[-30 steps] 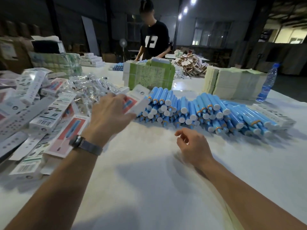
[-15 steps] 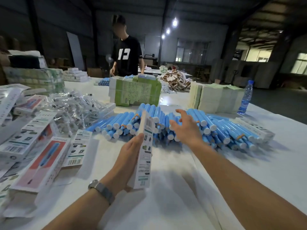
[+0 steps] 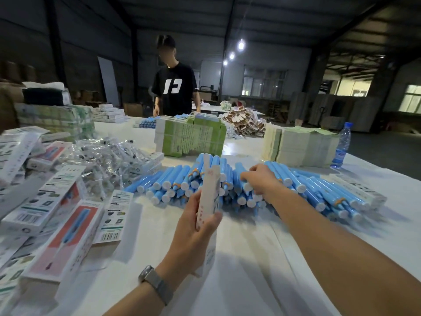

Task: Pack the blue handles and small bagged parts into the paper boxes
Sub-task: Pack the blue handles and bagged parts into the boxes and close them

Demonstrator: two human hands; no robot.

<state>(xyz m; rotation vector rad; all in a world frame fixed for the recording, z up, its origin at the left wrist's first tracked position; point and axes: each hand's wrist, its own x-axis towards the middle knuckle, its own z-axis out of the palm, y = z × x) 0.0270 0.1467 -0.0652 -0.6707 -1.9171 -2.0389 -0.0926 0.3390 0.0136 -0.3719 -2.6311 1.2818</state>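
My left hand grips a narrow white paper box upright, edge-on to me, above the white table. Behind it lies a wide heap of blue handles with white end caps. My right hand reaches into the middle of that heap, fingers curled around the end of one blue handle. A pile of small clear bagged parts sits at the left. Printed paper boxes with red fronts lie scattered at the near left.
A person in a black shirt stands across the table. Stacks of green flat cartons and pale cartons stand behind the handles. A water bottle stands at the right edge. One white box lies right of the heap.
My left hand brought a box from the left pile to the middle and turned it edge-on. My right hand went forward from the table into the heap of blue handles.
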